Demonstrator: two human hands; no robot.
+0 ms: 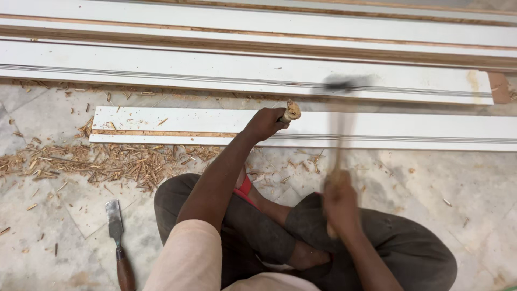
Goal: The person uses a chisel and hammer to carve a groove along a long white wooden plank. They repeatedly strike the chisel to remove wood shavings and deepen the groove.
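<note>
My left hand (265, 123) is shut on a chisel with a battered wooden handle top (292, 111), held against the near white-painted wooden board (161, 125). My right hand (338, 193) grips the wooden shaft of a hammer (339, 143). The hammer is blurred by motion, its dark head (344, 84) raised above and to the right of the chisel. I sit cross-legged on the floor in dark trousers, knees below both hands.
A second chisel (116, 237) with a red-brown handle lies on the marble floor at the lower left. Wood chips (107, 161) are strewn along the board's near edge. Several longer white boards (242, 70) lie side by side beyond.
</note>
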